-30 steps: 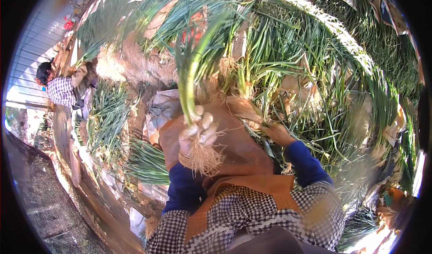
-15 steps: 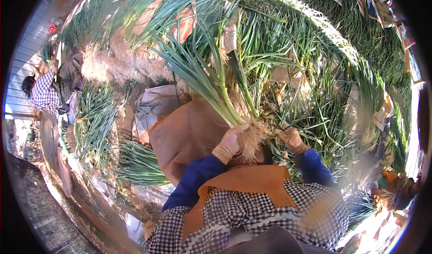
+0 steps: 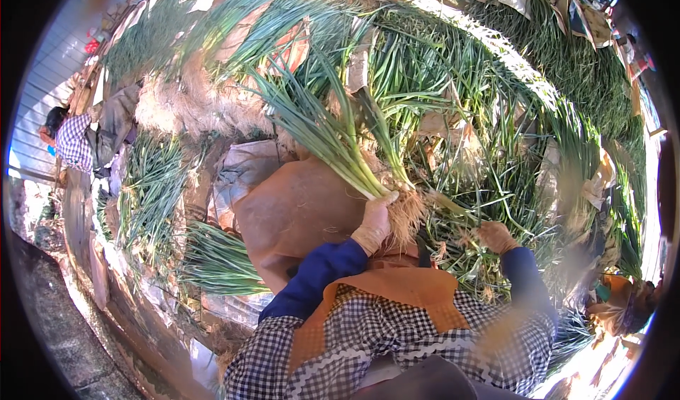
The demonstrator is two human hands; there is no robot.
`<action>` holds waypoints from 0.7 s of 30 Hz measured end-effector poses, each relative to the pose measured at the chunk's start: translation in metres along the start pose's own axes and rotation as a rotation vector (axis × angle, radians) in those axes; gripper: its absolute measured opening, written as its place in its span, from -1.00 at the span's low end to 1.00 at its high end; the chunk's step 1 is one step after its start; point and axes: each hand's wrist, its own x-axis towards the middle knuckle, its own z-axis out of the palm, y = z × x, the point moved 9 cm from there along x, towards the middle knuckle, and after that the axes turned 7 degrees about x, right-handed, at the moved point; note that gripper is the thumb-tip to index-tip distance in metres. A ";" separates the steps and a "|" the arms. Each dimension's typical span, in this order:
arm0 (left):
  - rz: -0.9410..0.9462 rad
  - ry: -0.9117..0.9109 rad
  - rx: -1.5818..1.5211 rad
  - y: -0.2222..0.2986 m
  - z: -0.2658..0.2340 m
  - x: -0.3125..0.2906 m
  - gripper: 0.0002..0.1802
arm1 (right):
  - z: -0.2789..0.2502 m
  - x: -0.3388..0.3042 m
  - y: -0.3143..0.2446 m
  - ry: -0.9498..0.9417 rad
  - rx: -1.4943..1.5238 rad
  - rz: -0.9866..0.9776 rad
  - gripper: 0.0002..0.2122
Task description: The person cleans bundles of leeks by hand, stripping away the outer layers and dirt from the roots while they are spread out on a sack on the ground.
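No legible text, labels, numbers or signs anywhere in view.

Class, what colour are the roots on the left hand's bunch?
The roots are pale tan, best seen in the head view.

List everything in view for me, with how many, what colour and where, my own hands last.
Held bunch of stalks: one, green with pale roots, centre
Loose stalks: too many to count, green, upper centre and right
Stalk piles: several, green, left side
Root mass: one, pale tan, upper left
Crumpled cloth: one, greyish, left of centre
Co-worker: one, checked clothing, far left
Brown sheet: one, brown, over your lap
Left hand: one, blue-sleeved, around the bunch
Right hand: one, blue-sleeved, by the loose stalks
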 end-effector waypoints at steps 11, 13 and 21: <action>0.086 0.149 0.226 0.005 -0.017 0.009 -0.85 | -0.097 0.240 -0.073 0.064 0.589 0.438 -0.57; 0.148 0.203 0.288 0.001 -0.033 0.019 -0.89 | -0.091 0.260 -0.078 0.149 0.390 0.359 -0.73; 0.126 0.111 0.103 -0.006 -0.040 0.026 -0.85 | -0.015 0.076 -0.028 0.229 0.048 -0.423 -0.75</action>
